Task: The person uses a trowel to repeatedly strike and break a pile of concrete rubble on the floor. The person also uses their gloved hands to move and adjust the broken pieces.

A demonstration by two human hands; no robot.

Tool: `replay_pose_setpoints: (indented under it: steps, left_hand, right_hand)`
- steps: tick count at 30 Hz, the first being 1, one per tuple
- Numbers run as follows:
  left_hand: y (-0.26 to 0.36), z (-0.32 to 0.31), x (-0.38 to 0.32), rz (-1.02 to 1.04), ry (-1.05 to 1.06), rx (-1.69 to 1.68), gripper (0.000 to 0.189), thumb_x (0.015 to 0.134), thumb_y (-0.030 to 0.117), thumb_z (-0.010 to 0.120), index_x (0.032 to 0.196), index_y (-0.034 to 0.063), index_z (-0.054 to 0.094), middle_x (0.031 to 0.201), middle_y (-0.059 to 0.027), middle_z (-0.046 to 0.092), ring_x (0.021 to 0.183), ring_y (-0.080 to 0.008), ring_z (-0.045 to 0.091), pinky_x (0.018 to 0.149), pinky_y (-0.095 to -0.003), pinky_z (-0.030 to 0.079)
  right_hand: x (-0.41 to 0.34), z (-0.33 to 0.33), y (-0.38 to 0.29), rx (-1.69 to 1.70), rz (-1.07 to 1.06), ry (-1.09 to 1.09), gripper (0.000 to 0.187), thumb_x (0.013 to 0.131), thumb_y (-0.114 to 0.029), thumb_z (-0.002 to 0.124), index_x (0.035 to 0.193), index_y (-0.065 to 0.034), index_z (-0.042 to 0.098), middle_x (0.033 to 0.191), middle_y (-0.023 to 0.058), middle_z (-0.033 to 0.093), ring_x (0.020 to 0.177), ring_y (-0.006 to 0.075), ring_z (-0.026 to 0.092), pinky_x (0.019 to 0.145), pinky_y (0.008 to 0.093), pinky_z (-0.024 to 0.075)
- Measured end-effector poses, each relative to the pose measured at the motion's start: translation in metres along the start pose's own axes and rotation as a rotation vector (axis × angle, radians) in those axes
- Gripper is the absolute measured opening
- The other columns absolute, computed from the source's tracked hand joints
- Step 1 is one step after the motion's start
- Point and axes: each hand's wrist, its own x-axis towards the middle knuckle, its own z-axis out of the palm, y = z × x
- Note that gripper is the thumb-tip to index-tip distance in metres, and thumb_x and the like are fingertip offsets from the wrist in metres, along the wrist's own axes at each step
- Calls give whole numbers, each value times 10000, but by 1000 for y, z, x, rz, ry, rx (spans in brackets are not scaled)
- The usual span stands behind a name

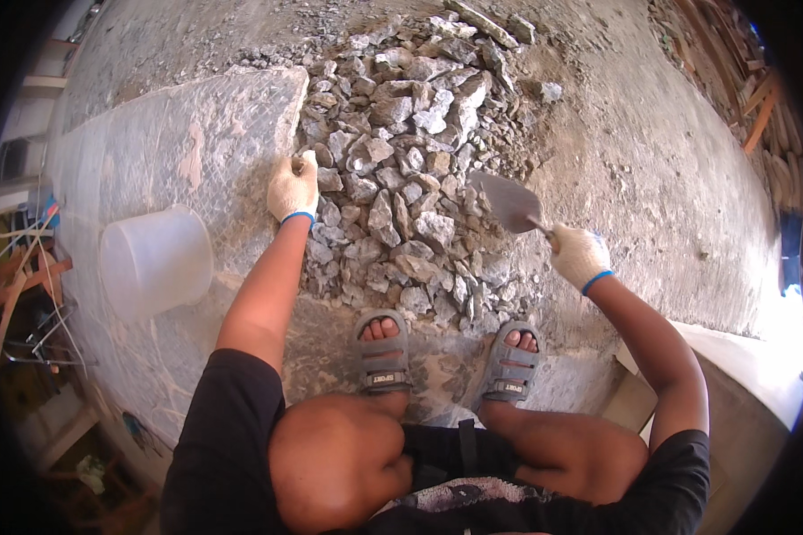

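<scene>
A bed of broken stones [401, 180] lies on the ground before my sandalled feet. My left hand [294, 187], in a cream knitted glove with a blue cuff, is at the stones' left border, beside the edge of a concrete slab [241, 87]. Its fingers are curled; whether they hold anything is unclear. In a matching glove, my right hand [581, 257] grips the handle of a pointing trowel [510, 202]. The trowel's grey metal blade points up and left, over the stones' right border.
On the slab at left rests a translucent plastic bucket [157, 261]. Wooden pieces [763, 114] are piled at the far right, beyond rough ground [656, 200]. Clutter with wood strips [33, 281] stands past the slab's left side. A pale ledge [729, 354] is at lower right.
</scene>
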Motion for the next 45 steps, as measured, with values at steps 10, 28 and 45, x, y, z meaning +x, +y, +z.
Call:
replay_pose_setpoints:
  steps: [10,28,45]
  left_hand:
    - [-41,5,19,23,-416,-366,554,1023,594,731,1148,71,861,1014,-196,841,971,-345,804,907,-434,584]
    - [-53,13,38,-93,-702,-321,653,1062,523,758,1422,-22,768,1416,-91,769,1299,-164,645,1168,-343,462]
    - [-53,12,35,-60,-655,-342,705,1025,640,747,1307,-4,807,1239,-119,806,1144,-208,660,1093,-376,494]
  right_hand:
    - [-49,23,14,110,-170,31,105,991,-163,688,1050,-97,745,923,196,773,881,434,766,814,569,598]
    - [-84,31,182,-382,-145,-204,161,845,-264,836,872,-109,805,837,180,774,837,405,782,789,526,621]
    - [-112,61,180,-152,-157,-297,225,877,-325,833,974,-123,819,974,157,801,955,386,777,856,521,611]
